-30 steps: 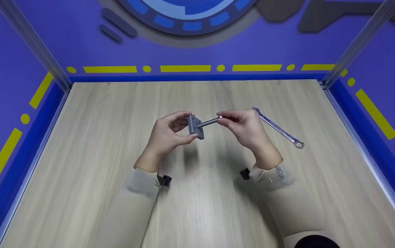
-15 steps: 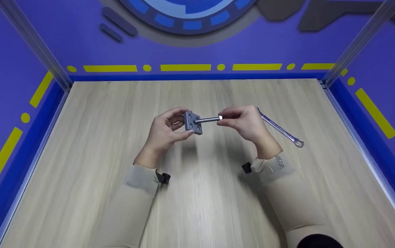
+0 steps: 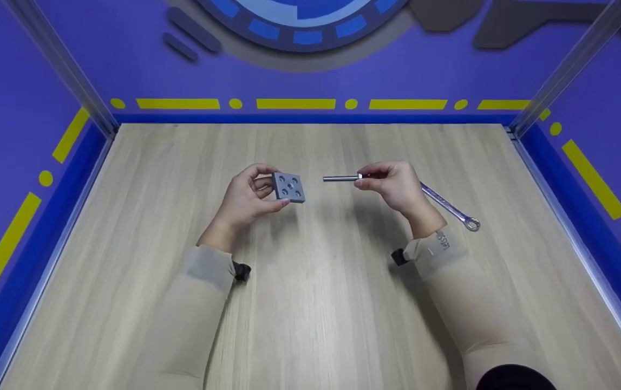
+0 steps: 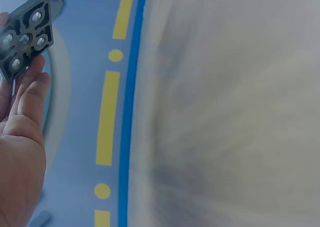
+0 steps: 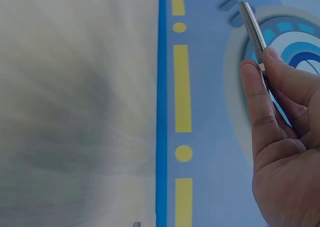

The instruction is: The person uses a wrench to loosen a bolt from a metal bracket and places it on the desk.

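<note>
My left hand [image 3: 242,197] grips a small square grey plate [image 3: 290,188] by its edges, thumb at the lower edge and fingers behind the upper left side. Several round holes go through the plate, one of them at its centre; in the left wrist view the central hole of the plate [image 4: 25,39] shows a thread. Across a gap to the right, my right hand [image 3: 394,189] pinches a silver bolt [image 3: 340,178] by its head, the shank pointing left toward the plate. Threads run along the bolt [image 5: 253,32] in the right wrist view. Both parts are held above the table.
A combination wrench [image 3: 448,206] lies on the wooden table [image 3: 310,303] behind and right of my right hand, its open end hidden by that hand. Blue panels [image 3: 310,81] with yellow markings stand at the back and both sides.
The bolt has come out of the plate's centre hole. My right hand has moved right with the bolt, my left hand left with the plate, which now faces more toward the head camera.
</note>
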Demonstrator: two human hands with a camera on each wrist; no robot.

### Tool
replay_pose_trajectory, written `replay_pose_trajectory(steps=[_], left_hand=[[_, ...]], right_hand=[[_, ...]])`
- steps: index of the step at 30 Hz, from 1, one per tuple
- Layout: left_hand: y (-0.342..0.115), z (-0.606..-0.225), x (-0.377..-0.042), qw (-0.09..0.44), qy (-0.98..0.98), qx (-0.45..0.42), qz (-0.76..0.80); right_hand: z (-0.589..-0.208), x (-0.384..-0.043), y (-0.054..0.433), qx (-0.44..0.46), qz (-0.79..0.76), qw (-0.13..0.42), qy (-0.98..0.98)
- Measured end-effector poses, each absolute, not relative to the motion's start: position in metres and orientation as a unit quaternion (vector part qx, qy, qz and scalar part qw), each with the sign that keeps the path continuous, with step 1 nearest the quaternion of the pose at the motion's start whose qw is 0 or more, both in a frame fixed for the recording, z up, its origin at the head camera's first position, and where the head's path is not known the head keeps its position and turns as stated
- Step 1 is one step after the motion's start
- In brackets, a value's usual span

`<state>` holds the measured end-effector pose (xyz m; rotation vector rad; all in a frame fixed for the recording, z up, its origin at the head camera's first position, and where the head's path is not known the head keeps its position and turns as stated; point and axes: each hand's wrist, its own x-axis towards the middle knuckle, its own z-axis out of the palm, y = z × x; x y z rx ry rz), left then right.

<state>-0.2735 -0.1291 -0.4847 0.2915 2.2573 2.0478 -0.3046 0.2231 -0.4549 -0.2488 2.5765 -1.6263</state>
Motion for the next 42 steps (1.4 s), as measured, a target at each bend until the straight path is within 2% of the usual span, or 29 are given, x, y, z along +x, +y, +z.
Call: replay_pose_trajectory(steps=[9,18,25,37,42], left_hand=[[-0.151,-0.495,-0.278,0.083,0.742,0.05,0.664],[-0.162,-0.493,-0.285,0.092,0.759,0.061,0.642],[-0.174,-0.504,-0.289,0.124,0.758,0.07,0.637],[-0.185,-0.515,-0.289,0.169,0.776,0.071,0.604],[-0.19,-0.516,-0.286,0.163,0.816,0.071,0.549]], right_hand=[[-0.461,-0.314,0.222,-0.056,-0.49,0.057,0.868],[-0.468,-0.323,0.229,-0.049,-0.483,0.079,0.871],[-0.48,-0.323,0.229,-0.085,-0.412,0.092,0.903],[-0.493,-0.321,0.234,-0.081,-0.39,0.108,0.911],[-0.498,-0.32,0.232,-0.081,-0.375,0.119,0.916]])
